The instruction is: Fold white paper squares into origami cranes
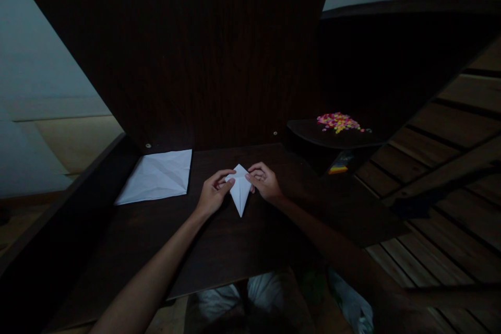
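Note:
Between my hands is a folded white paper (240,195), kite-shaped, with its long point toward me and a crease down the middle. My left hand (214,189) grips its left corner, thumb on top and fingers at the upper edge. On the opposite side, my right hand (265,181) pinches the right corner between thumb and fingers. The paper is just above or on the dark desk; I cannot tell which. To the left lies a larger creased white sheet (158,175), flat on the desk.
A dark wooden desk (156,250) has a tall back panel (219,62) and a raised left side board (74,203). At the right, a rounded shelf (309,133) carries a pile of small colourful pieces (338,122). Wooden slats (450,235) stand beyond it.

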`<state>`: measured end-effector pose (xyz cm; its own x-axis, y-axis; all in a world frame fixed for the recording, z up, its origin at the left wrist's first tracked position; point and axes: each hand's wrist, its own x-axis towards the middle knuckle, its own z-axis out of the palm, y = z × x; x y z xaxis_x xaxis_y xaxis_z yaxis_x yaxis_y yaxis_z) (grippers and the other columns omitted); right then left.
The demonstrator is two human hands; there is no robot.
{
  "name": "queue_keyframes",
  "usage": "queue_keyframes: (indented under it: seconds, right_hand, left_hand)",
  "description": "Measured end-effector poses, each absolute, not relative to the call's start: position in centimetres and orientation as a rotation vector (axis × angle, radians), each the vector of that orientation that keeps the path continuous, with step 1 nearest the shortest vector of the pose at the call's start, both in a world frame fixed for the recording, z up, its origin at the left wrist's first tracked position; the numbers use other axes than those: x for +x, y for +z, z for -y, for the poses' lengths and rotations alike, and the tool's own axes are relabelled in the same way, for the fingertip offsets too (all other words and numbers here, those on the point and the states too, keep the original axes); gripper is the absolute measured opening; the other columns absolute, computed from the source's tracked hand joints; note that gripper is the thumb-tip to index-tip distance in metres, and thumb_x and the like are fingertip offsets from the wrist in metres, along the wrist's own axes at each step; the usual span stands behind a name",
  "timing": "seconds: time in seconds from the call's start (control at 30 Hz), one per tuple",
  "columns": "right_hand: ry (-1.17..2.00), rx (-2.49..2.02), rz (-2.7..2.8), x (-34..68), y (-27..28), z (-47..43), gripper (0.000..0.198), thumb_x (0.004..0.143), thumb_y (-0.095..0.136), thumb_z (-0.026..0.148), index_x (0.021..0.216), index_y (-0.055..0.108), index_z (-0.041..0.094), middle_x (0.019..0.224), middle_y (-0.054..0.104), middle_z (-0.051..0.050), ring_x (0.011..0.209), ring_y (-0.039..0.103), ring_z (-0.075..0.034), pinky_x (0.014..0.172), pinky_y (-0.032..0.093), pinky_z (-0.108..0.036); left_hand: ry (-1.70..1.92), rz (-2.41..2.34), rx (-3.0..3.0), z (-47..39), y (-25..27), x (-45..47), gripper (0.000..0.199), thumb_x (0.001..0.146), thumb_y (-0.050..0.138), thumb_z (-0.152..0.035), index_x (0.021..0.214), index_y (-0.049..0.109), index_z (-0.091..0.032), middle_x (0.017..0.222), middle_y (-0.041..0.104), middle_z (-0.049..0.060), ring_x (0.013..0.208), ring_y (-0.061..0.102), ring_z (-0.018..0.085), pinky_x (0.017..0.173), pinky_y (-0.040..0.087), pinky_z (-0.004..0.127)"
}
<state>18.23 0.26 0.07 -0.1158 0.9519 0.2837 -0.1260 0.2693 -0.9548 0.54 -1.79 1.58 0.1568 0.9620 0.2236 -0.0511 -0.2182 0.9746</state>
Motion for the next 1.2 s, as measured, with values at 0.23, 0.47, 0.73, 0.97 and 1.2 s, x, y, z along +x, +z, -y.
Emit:
queue_keyframes:
  seconds: [0.23,0.47,0.73,0.97,1.2]
  right_hand:
    - [1.122,-0.862,1.415,18.7,0.6,0.0,0.032,0.070,0.071,0.042,0.089,0.063,0.017,0.068,0.064,0.000,0.048,0.056,-0.009,0.042,0.045,-0.020]
    - [1.079,-0.931,1.507,19.5,0.8,-0.3,0.036,0.064,0.078,0.035,0.092,0.070,0.015,0.086,0.072,-0.008,0.073,0.067,-0.017,0.059,0.051,-0.025]
    - [0.905,-0.959,1.601,19.4,0.3,-0.4,0.027,0.073,0.071,0.037,0.090,0.074,0.016,0.078,0.070,-0.007,0.062,0.061,-0.015,0.055,0.050,-0.027]
    - [0.544,-0.924,1.743,19.5,1.1,-0.1,0.014,0.079,0.066,0.032,0.079,0.073,0.020,0.078,0.059,-0.004,0.068,0.054,-0.014,0.059,0.045,-0.027]
    - [0.887,-0.926,1.723,19.2,0.3,-0.2,0.018,0.081,0.061,0.035,0.078,0.065,0.017,0.072,0.063,-0.003,0.063,0.058,-0.014,0.054,0.046,-0.025]
  left_hand:
    - [1.230,-1.017,1.422,1.9,1.6,0.5,0.048,0.070,0.073,-0.042,0.107,0.067,-0.012,0.098,0.072,0.012,0.085,0.068,0.022,0.073,0.053,0.031]
    - [1.219,-1.006,1.428,1.4,1.4,0.2,0.055,0.069,0.075,-0.043,0.112,0.065,-0.010,0.107,0.071,0.014,0.093,0.068,0.025,0.082,0.054,0.036]
    - [1.250,-1.217,1.692,1.6,1.6,0.0,0.032,0.075,0.068,-0.040,0.095,0.074,-0.015,0.092,0.074,0.009,0.079,0.067,0.023,0.072,0.052,0.032]
    - [1.243,-1.246,1.755,2.0,2.2,0.1,0.027,0.075,0.067,-0.041,0.081,0.074,-0.016,0.073,0.072,0.005,0.064,0.061,0.018,0.060,0.046,0.026]
    - [1.168,-1.175,1.665,1.9,1.9,0.0,0.032,0.075,0.068,-0.045,0.074,0.068,-0.013,0.062,0.063,0.002,0.056,0.054,0.014,0.054,0.040,0.023]
